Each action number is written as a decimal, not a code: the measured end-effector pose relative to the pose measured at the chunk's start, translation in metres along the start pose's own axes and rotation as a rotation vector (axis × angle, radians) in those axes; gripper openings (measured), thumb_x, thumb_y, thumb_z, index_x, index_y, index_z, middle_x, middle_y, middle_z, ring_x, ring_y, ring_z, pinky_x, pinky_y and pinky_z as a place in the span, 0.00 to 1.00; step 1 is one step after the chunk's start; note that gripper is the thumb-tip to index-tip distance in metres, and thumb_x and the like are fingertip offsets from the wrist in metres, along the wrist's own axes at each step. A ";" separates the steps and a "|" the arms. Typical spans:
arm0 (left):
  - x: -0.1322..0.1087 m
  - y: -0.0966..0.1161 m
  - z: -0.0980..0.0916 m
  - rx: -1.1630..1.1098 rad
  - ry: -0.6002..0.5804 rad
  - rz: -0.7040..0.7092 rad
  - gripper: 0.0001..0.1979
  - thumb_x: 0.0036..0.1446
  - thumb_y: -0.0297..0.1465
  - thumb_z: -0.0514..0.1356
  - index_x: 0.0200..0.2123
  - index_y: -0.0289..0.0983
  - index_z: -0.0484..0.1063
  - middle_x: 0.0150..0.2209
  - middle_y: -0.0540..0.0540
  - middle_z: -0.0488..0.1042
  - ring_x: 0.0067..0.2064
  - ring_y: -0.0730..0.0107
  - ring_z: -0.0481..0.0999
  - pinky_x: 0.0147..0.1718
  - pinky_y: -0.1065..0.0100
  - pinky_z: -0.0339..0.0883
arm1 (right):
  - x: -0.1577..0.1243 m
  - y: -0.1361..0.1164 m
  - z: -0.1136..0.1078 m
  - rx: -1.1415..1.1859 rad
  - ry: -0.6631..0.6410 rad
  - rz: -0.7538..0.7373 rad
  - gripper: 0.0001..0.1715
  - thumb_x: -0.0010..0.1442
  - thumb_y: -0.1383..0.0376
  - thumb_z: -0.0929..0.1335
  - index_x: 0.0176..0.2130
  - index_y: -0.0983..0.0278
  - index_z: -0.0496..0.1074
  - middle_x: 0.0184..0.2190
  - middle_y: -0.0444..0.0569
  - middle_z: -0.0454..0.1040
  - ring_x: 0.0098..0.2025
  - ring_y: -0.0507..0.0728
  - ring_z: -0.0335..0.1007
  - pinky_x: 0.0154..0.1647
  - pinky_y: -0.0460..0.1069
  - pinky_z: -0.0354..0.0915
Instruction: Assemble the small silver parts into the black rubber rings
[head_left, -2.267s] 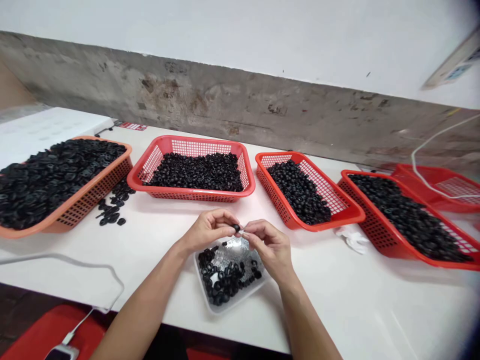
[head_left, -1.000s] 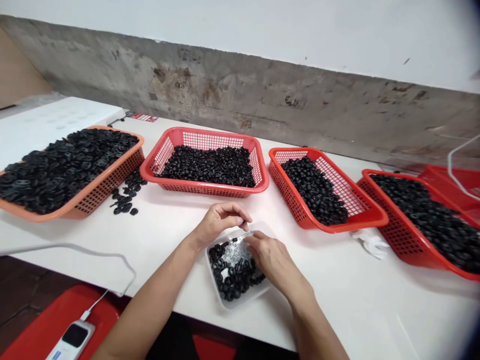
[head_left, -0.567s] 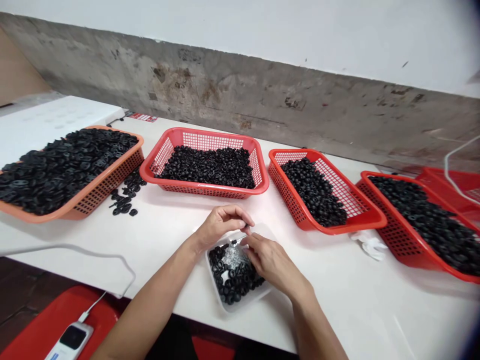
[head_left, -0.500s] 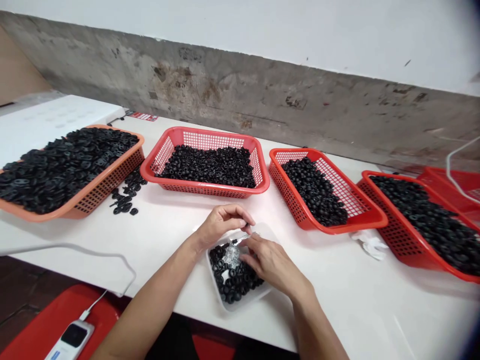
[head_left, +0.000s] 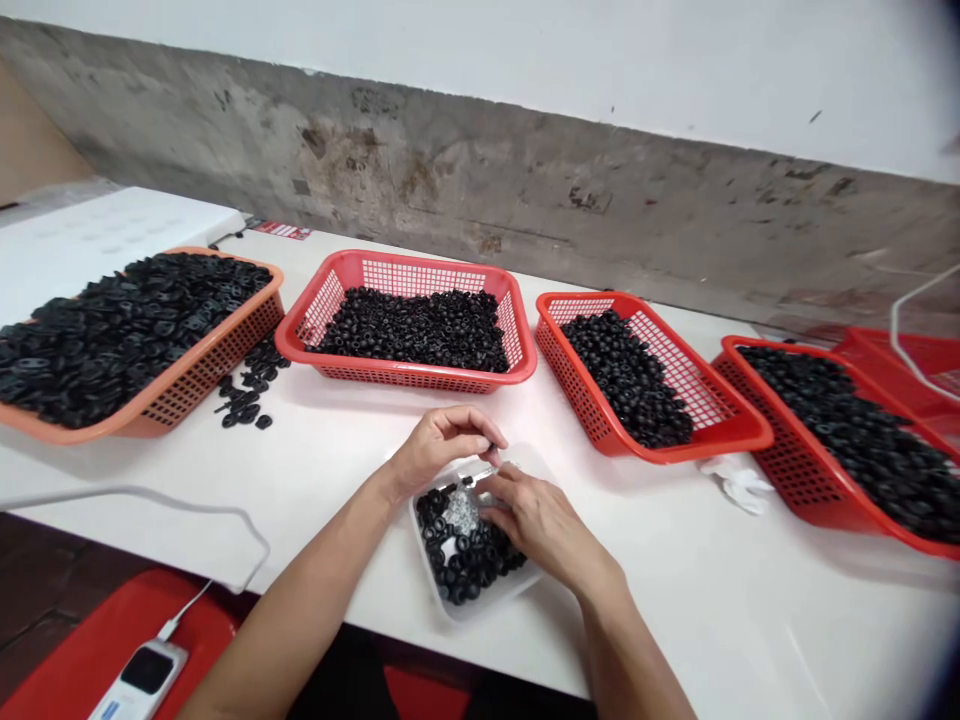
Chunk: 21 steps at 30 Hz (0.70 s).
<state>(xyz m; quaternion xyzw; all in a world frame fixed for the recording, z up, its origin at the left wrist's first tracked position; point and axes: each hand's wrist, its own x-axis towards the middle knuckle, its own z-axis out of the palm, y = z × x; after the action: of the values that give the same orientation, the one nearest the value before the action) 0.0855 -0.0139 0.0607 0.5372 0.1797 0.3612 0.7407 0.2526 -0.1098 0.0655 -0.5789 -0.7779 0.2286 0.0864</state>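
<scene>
Our left hand [head_left: 439, 450] hovers over the 12 o'clock rim of the clear tray [head_left: 459, 612], fingers pinched shut on a small dark piece [head_left: 488, 446] (too small to name). Our right hand [head_left: 536, 520] dips into the tray from 3 o'clock, fingers on the silvery bits [head_left: 459, 510] among the black rings [head_left: 465, 565]. Whether they grip any, we cannot tell. The tray sits on the white bench [head_left: 315, 480], a red basket [head_left: 409, 375] at its 12 o'clock.

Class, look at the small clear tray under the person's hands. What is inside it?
The clear tray holds black rings and a small heap of shiny metal bits. The right hand covers its right side, so whatever lies beneath cannot be seen.
</scene>
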 end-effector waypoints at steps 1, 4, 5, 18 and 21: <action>0.000 0.000 0.000 0.000 0.001 0.000 0.05 0.55 0.28 0.64 0.35 0.32 0.78 0.31 0.45 0.78 0.33 0.69 0.77 0.38 0.67 0.70 | 0.000 0.000 0.000 -0.008 -0.009 0.010 0.08 0.66 0.71 0.64 0.38 0.61 0.72 0.40 0.47 0.72 0.36 0.53 0.72 0.36 0.47 0.61; 0.001 0.000 0.000 -0.007 0.003 0.005 0.05 0.55 0.28 0.64 0.35 0.33 0.79 0.31 0.45 0.78 0.33 0.70 0.77 0.38 0.68 0.70 | 0.000 0.000 0.002 -0.029 0.015 0.031 0.09 0.65 0.73 0.63 0.38 0.63 0.71 0.38 0.48 0.72 0.35 0.53 0.70 0.36 0.47 0.61; 0.001 0.000 0.001 -0.009 0.005 0.004 0.05 0.54 0.28 0.65 0.34 0.33 0.79 0.31 0.45 0.78 0.33 0.70 0.77 0.37 0.68 0.69 | 0.000 0.001 0.003 -0.027 0.033 0.032 0.09 0.65 0.74 0.63 0.40 0.63 0.70 0.38 0.48 0.72 0.35 0.54 0.70 0.37 0.48 0.61; 0.000 -0.001 0.002 -0.040 0.004 -0.014 0.07 0.53 0.30 0.66 0.34 0.32 0.79 0.32 0.44 0.78 0.33 0.69 0.78 0.37 0.68 0.69 | 0.000 0.011 0.011 0.055 0.090 -0.021 0.16 0.59 0.79 0.60 0.41 0.62 0.68 0.37 0.48 0.72 0.35 0.55 0.72 0.37 0.49 0.63; 0.000 -0.001 0.002 -0.050 0.006 -0.002 0.07 0.53 0.30 0.67 0.34 0.32 0.79 0.32 0.44 0.77 0.32 0.69 0.77 0.36 0.68 0.69 | 0.000 0.012 0.011 0.056 0.130 -0.023 0.21 0.60 0.78 0.59 0.48 0.62 0.67 0.40 0.50 0.73 0.36 0.57 0.74 0.38 0.50 0.65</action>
<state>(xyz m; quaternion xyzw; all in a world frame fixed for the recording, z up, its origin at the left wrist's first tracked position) 0.0869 -0.0154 0.0602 0.5174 0.1734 0.3665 0.7536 0.2585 -0.1095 0.0501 -0.5809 -0.7705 0.2114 0.1554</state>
